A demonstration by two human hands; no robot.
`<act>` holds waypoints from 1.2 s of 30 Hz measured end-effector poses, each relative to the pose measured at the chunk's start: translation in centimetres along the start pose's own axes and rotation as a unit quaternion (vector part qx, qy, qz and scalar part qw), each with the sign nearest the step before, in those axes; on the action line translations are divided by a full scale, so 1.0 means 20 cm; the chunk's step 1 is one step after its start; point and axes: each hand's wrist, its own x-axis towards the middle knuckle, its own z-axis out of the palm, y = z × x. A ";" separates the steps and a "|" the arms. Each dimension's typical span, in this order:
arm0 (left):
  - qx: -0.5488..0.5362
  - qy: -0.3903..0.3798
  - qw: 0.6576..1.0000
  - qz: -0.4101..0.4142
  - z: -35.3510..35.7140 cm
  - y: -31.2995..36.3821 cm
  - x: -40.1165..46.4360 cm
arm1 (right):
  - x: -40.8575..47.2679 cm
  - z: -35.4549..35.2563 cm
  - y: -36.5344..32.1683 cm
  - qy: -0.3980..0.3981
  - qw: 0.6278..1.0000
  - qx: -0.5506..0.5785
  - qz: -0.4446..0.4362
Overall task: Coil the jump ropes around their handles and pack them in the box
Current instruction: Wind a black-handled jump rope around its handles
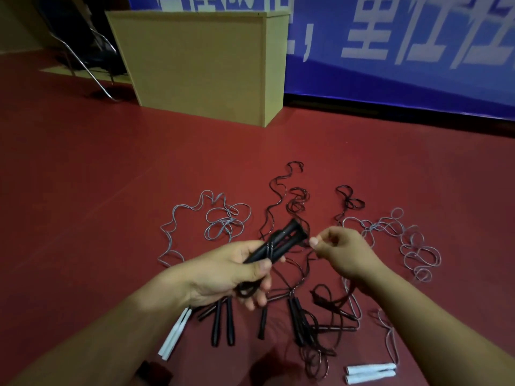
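Note:
My left hand (223, 277) grips a pair of black jump-rope handles (278, 240), held together and pointing up to the right, with a turn of dark cord across them. My right hand (342, 252) pinches the dark cord just right of the handle tips. Below my hands on the red floor lie more black handles (223, 321) and tangled dark ropes (315, 338). White handles lie at the lower left (174, 334) and lower right (370, 373). Grey ropes sprawl at the left (220, 221) and right (412, 240). No box is identifiable in view.
A beige wooden cabinet (203, 65) stands on the floor ahead. A blue banner (404, 51) with white characters runs along the back right. A metal-framed chair (83, 57) stands at the far left. Red floor (83, 176) spreads on the left.

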 end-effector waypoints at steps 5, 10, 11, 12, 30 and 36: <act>0.023 0.166 0.984 0.052 -0.05 -0.03 0.04 | -0.04 0.00 -0.03 -0.156 0.986 -0.056 -0.005; 0.063 0.260 0.962 0.061 -0.11 -0.06 0.07 | -0.13 0.04 -0.12 -0.266 0.963 -0.004 -0.035; 0.081 0.275 0.956 0.059 -0.12 -0.07 0.08 | -0.15 0.04 -0.13 -0.275 0.961 -0.004 -0.037; 0.097 0.289 0.951 0.058 -0.13 -0.07 0.08 | -0.16 0.05 -0.13 -0.282 0.959 -0.002 -0.033; 0.260 0.320 0.911 -0.017 -0.22 -0.18 0.12 | -0.20 -0.01 -0.16 -0.302 0.950 0.077 -0.035; 0.504 0.247 0.825 -0.061 -0.14 -0.17 0.13 | -0.15 -0.01 -0.14 -0.226 0.959 0.102 -0.135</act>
